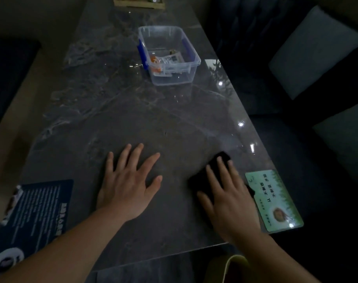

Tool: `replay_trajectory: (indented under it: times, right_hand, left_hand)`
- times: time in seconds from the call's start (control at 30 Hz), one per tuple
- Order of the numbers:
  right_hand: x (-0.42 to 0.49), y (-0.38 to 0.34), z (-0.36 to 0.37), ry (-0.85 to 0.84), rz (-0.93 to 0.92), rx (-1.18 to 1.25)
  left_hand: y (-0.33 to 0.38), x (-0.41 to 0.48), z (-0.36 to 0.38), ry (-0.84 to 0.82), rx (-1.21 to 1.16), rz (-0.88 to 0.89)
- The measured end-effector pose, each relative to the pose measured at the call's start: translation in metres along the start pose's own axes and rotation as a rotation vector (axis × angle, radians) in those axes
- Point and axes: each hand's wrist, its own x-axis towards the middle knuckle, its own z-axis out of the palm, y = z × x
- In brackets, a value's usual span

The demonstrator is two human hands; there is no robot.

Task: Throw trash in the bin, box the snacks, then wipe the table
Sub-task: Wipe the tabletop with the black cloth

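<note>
The dark marble table (133,111) fills the view. My right hand (227,193) presses flat on a black cloth (200,178) near the front right of the table; the cloth shows beyond my fingertips and beside my thumb. My left hand (129,180) lies flat on the bare tabletop with its fingers spread, holding nothing. At the far middle stands a clear plastic box (186,48) with blue clips, and a few snack packets (163,60) lie inside it.
A green card (276,203) lies at the table's front right edge beside my right hand. A dark blue printed sheet (37,209) lies at the front left corner. A wooden tray (139,3) stands at the far end. Dark sofa with grey cushion (312,52) on the right.
</note>
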Motion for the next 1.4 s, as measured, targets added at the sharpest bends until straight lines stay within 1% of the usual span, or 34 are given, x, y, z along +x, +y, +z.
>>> replay_trajectory:
  times: [0.03,0.07,0.1,0.17,0.2,0.23,0.27,0.3,0.4,0.43,0.47,0.5,0.53,0.6,0.63,0.67,0.7,0.73,0.8,0.83,0.87,0.9,0.93,1.03,1.07,1.1,1.13,1.2,1.23,1.27,1.3,1.33,1.37,1.4]
  right_hand:
    - [-0.003,0.006,0.001,-0.021,-0.048,-0.020]
    - [0.005,0.018,0.000,-0.028,-0.025,-0.028]
    - [0.021,0.032,-0.001,-0.036,0.078,-0.036]
    - [0.063,0.053,-0.010,-0.047,0.377,0.063]
    - [0.082,0.057,-0.016,-0.046,0.482,0.121]
    - [0.096,0.053,-0.019,-0.049,0.521,0.138]
    - [0.099,0.045,-0.018,-0.062,0.489,0.132]
    - [0.093,0.034,-0.013,-0.079,0.397,0.102]
    - [0.036,0.015,0.004,-0.017,-0.018,0.031]
    - [0.026,0.021,0.007,-0.017,-0.104,0.018]
    - [0.030,0.033,0.010,-0.030,-0.135,0.009]
    - [0.046,0.047,0.010,-0.024,-0.086,-0.003]
    - [0.068,0.058,0.006,-0.028,0.029,0.001]
    - [0.118,0.067,-0.009,-0.022,0.296,0.105]
    - [0.138,0.065,-0.014,-0.026,0.383,0.143]
    - [0.148,0.057,-0.016,-0.028,0.411,0.155]
    - [0.146,0.046,-0.013,-0.037,0.367,0.155]
    - [0.134,0.034,-0.006,-0.028,0.253,0.126]
    - [0.086,0.015,0.008,0.028,-0.076,0.034]
    - [0.066,0.015,0.010,0.025,-0.203,0.014]
    - [0.060,0.023,0.013,0.016,-0.277,-0.006]
    - [0.068,0.037,0.012,0.005,-0.277,-0.010]
    - [0.085,0.052,0.008,-0.003,-0.186,-0.019]
    - [0.158,0.063,-0.014,-0.048,0.253,0.086]
    - [0.175,0.053,-0.018,-0.043,0.330,0.086]
    - [0.181,0.038,-0.017,-0.043,0.333,0.074]
    - [0.178,0.020,-0.010,-0.042,0.250,0.063]
    - [0.151,-0.009,0.007,0.012,-0.076,0.062]
    - [0.135,-0.012,0.013,0.019,-0.222,0.068]
    - [0.127,-0.006,0.014,0.012,-0.327,0.057]
    - [0.132,0.006,0.012,0.014,-0.359,0.054]
    - [0.146,0.021,0.009,0.022,-0.296,0.041]
    - [0.164,0.036,0.005,0.012,-0.159,0.032]
    - [0.184,0.047,-0.003,-0.006,0.024,0.052]
  left_hand:
    - [0.000,0.000,0.000,-0.003,0.000,0.002]
    - [0.000,-0.001,0.000,-0.004,-0.003,0.004]
    - [-0.001,0.000,0.000,-0.005,-0.006,0.005]
    - [-0.001,0.000,0.001,0.004,-0.006,0.001]
    - [-0.001,0.000,0.001,0.008,-0.005,0.001]
    - [0.000,0.000,0.000,0.008,-0.006,0.003]
    - [-0.001,0.000,0.000,0.003,-0.006,0.005]
    - [-0.001,0.000,0.000,-0.002,-0.009,0.005]
    - [0.001,0.000,-0.002,-0.004,-0.016,-0.001]
    - [0.001,0.000,-0.002,-0.006,-0.013,-0.003]
    - [0.001,0.000,-0.001,-0.007,-0.013,-0.005]
    - [0.000,0.000,-0.001,-0.005,-0.018,-0.003]
    - [0.000,0.000,0.000,0.001,-0.023,-0.001]
    - [-0.001,0.000,-0.001,0.000,-0.027,-0.005]
    - [-0.001,-0.001,-0.002,-0.004,-0.028,-0.007]
    - [-0.001,-0.001,-0.002,-0.007,-0.030,-0.009]
    - [-0.001,-0.002,-0.003,-0.007,-0.034,-0.011]
    - [-0.001,-0.001,-0.003,-0.008,-0.038,-0.012]
    - [0.000,-0.001,-0.005,-0.017,-0.042,-0.010]
    - [0.000,-0.001,-0.005,-0.017,-0.041,-0.014]
    - [0.000,-0.001,-0.004,-0.017,-0.039,-0.017]
    - [0.000,-0.001,-0.004,-0.020,-0.038,-0.012]
    - [0.001,-0.001,-0.004,-0.023,-0.038,-0.006]
    - [0.000,0.000,-0.004,-0.024,-0.042,-0.016]
    - [0.001,0.000,-0.004,-0.029,-0.040,-0.013]
    - [0.001,0.000,-0.004,-0.031,-0.040,-0.009]
    - [0.001,-0.001,-0.005,-0.027,-0.042,-0.010]
    - [0.000,-0.002,-0.005,-0.024,-0.047,-0.016]
    - [-0.001,-0.002,-0.005,-0.030,-0.050,-0.016]
    - [-0.001,-0.002,-0.005,-0.034,-0.053,-0.016]
    - [-0.001,-0.002,-0.004,-0.032,-0.056,-0.017]
    - [0.000,-0.001,-0.004,-0.032,-0.058,-0.016]
    - [0.000,0.000,-0.004,-0.036,-0.058,-0.015]
    - [0.000,0.000,-0.004,-0.039,-0.057,-0.016]
